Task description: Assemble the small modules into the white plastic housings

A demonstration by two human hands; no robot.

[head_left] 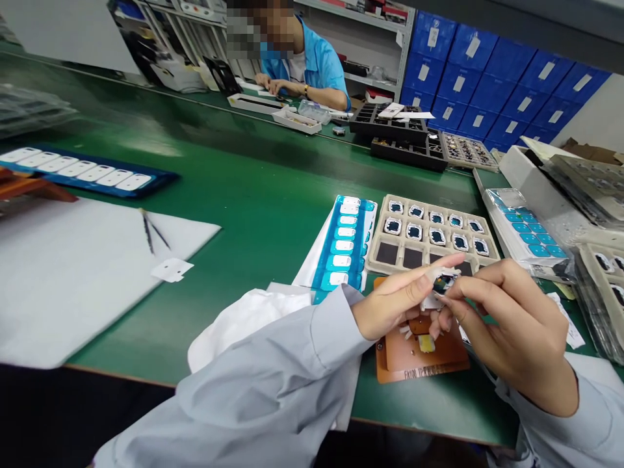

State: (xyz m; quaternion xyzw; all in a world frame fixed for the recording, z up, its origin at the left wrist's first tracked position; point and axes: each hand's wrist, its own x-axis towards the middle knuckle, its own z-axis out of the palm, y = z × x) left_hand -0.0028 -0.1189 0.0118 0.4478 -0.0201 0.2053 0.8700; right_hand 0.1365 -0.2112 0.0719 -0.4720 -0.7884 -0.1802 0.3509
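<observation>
Part (pixel 444 281): small, dark in the middle with a pale frame, held up between both hands above the near end of the jig-and-tray area. Taking the part as clock centre, tray (pixel 385 268) lies at 12, jig (pixel 397 357) at 6 to 7, film (pixel 357 244) near 10.

Grip: left hand (pixel 397 299) comes in from 8, closed on the part's left side, thumb on the near side, index finger stretched out behind. Right hand (pixel 517 325) comes in from 4, thumb and index finger in a narrow pinch at its lower right edge. Exact pad contact is partly hidden.

Handling (judged): light; frame probably stiff but thin; dark face likely slick, easily smudged or scratched. Best hold: frame edges at 9 and 3, light pressure, fingertips off the face.
</observation>
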